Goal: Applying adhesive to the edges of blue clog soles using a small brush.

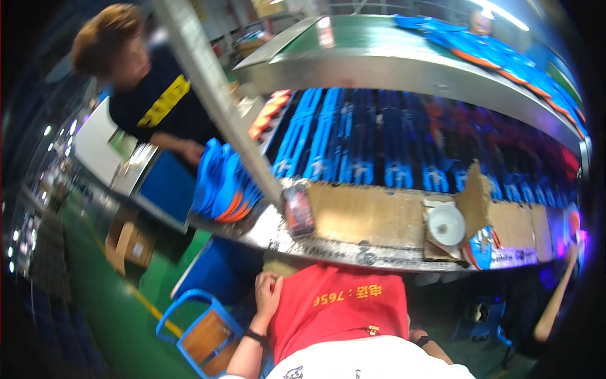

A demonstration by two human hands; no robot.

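My left hand (267,294) rests at the left edge of the red apron (341,300) over my lap. Its fingers lie fairly flat and hold nothing. On the right, my forearm with a dark wristband (424,338) comes in, but the right hand itself is hidden by the apron and my white shirt. Ahead of my lap is the bench edge, with a dark phone-like slab (298,211) on it. Farther right, a white bowl (445,225) sits in an open cardboard box (435,252), beside a blue and white piece with an orange edge (480,247).
Behind the cardboard-covered bench (366,211) run rows of blue strips (306,136). A metal post (218,95) slants across the left. There a person (167,104) reaches to stacked blue, orange-edged sole-like pieces (221,183). A blue-framed chair (205,335) stands lower left; another person's arm (558,294) shows right.
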